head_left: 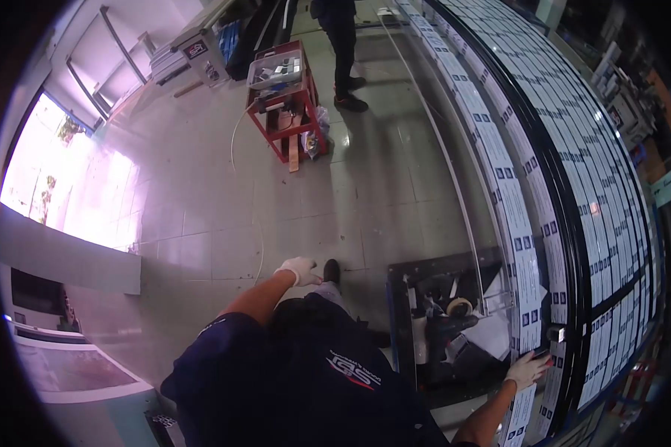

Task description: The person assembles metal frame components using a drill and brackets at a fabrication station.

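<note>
In a pale glove, my left hand (300, 271) hangs over the floor beside my leg, its fingers apart and nothing in them. My right hand (528, 370), gloved too, rests at the near end of a long white film-covered profile (524, 253). Its fingers are closed round something small, dark and red, too small to name. A metal piece (556, 334) sits on the profiles just beyond that hand. Black strips (566, 201) run alongside, next to a wide row of labelled white profiles (600, 186).
A dark-framed tray (397, 313) holds a tape roll (460, 307), a dark power tool (447, 328) and papers. A red trolley (279, 134) with a clear bin (276, 69) stands ahead. Near it stands another person (341, 52). A thin cable (259, 223) lies across the floor.
</note>
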{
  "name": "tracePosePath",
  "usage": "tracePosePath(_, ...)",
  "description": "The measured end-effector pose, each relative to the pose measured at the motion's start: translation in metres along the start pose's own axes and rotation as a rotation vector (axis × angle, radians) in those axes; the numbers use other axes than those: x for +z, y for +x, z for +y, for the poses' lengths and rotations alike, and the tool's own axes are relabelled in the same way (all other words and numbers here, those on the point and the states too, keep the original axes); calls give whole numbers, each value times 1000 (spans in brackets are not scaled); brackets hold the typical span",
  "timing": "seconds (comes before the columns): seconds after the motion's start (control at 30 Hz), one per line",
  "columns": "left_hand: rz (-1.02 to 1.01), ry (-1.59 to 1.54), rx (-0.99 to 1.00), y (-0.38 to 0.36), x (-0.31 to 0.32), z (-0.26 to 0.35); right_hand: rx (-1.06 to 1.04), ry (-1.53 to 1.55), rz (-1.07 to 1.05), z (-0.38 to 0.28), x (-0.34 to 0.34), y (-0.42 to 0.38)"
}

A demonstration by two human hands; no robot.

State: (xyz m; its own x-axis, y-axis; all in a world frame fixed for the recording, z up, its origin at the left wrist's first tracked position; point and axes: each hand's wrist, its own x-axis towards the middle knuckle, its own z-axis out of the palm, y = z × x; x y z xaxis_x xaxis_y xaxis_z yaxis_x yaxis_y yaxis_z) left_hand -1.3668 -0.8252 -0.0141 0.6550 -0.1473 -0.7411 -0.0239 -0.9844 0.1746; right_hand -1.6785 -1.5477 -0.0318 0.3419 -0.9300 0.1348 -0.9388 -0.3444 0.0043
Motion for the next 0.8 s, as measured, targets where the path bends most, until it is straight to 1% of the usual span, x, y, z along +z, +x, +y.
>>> tracePosePath(0.03, -51, -18, -41, 14, 11, -33, 61, -153, -91, -12, -13, 0)
tracePosePath(0.07, -102, -55, -32, 36, 30, -69, 126, -303, -178, -23, -31, 0)
tracePosePath(0.1, -125, -125, -58, 46, 43, -97, 198, -397, -223, -37, -46, -1)
tracePosePath(0.13, -163, -160, -71, 53, 47, -119, 232, -419, -208, -53, -59, -9)
tracePosePath(0.2, -170, -270, -74, 59, 45, -161, 181, -418, 63, -108, -95, -50)
tracePosePath(0.27, -98, -469, -95, 66, 48, -213, -52, -85, 291, -166, -108, -92)
tracePosePath(0.3, -70, -510, -104, 71, 42, -239, -200, 70, 375, -234, -134, -134)
tracePosePath(0.33, -46, -548, -113, 73, 34, -263, -293, 262, 427, -280, -116, -154)
tracePosePath(0.37, -22, -585, -122, 72, 28, -284, -336, 500, 270, -339, -111, -175)
tracePosePath(0.4, 18, -621, -168, 73, 17, -308, -355, 666, 145, -420, -128, -210)
tracePosePath(0.43, 61, -654, -215, 71, 5, -332, -420, 750, -26, -481, -118, -223)
tracePosePath(0.47, 100, -684, -261, 65, -11, -350, -422, 1011, -286, -559, -123, -249)
tracePosePath(0.5, 159, -703, -313, 57, -26, -367, -225, 1200, -651, -627, -135, -278)
tracePosePath(0.53, 253, -796, -317, 53, -36, -387, -235, 1207, -845, -698, -151, -310)
tracePosePath(0.57, 351, -887, -319, 47, -39, -407, -312, 1237, -1016, -765, -166, -341)
tracePosePath(0.6, 450, -975, -318, 42, -40, -425, -416, 1236, -1162, -829, -165, -366)
tracePosePath(0.67, 655, -1123, -345, 28, -41, -448, -588, 1165, -1344, -951, -170, -415)
tracePosePath(0.7, 713, -1209, -376, 16, -33, -457, -636, 1163, -1408, -1007, -166, -439)
tracePosePath(0.73, 736, -1225, -492, -3, -35, -456, -707, 1108, -1445, -1062, -157, -459)
tracePosePath(0.77, 802, -1307, -528, -9, -1, -469, -751, 1080, -1448, -1117, -145, -479)
tracePosePath(0.8, 789, -1284, -647, -37, 2, -460, -796, 1045, -1459, -1169, -128, -502)
